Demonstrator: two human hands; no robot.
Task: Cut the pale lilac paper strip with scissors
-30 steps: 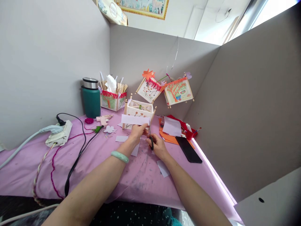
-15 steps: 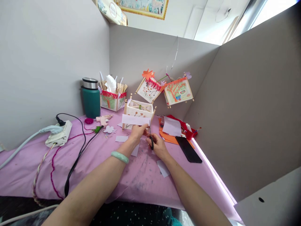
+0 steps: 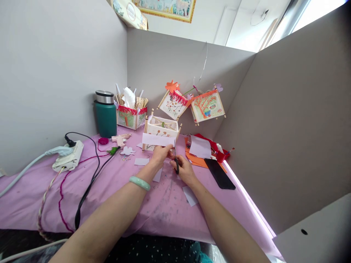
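the left hand (image 3: 161,154) pinches the lavender paper strip (image 3: 156,139) near its lower right corner, likely to steady the end nearest the blades. the strip is raised off the tabletop (image 3: 156,215), in front of the painted box (image 3: 155,129) at twelve o'clock, perhaps so the blades have clearance. the right hand's (image 3: 185,171) grip is closed round the black-handled scissors (image 3: 177,168), blades pointing to twelve beside the strip's right end; at this size, whether they bite the paper is hard to tell. a loose paper piece (image 3: 190,196) lies at five, the flower cut-out (image 3: 128,151) at nine, seemingly set aside to leave working room.
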